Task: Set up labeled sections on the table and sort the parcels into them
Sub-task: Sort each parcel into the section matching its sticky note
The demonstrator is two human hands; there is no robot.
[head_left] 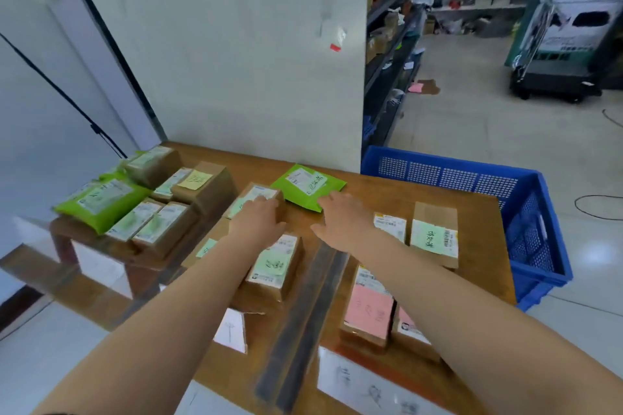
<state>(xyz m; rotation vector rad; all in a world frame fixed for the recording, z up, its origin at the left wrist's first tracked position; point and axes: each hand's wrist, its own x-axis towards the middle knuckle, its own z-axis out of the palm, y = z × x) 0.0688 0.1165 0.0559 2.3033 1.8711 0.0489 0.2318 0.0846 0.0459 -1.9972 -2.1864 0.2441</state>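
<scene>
Nearest us, white paper section labels (374, 387) lie along the near edge of the wooden table (472, 212), each with handwriting too blurred to read, and a dark strip (303, 320) runs away from us between the middle and right sections.

At the far left we see a pile of parcels: a green mailer (101, 202) lies against several brown boxes (161, 229), one of them carrying a yellow note (195, 178).

In the middle, our left hand (258, 217) lies palm down on a small brown box (256, 200), fingers fairly straight on its top rather than clenched around it. Just nearer to us sits another box with a green note (274, 266).

Our right hand (340, 216) reaches forward with loose, spread fingers, its fingertips at the near edge of a green pouch (308, 187); we cannot tell whether they grasp it.

Further right stand a box with a green label (435, 234) and, nearer, two boxes with pink notes (369, 313). A blue crate (526, 212) sits past the table's right end.
</scene>
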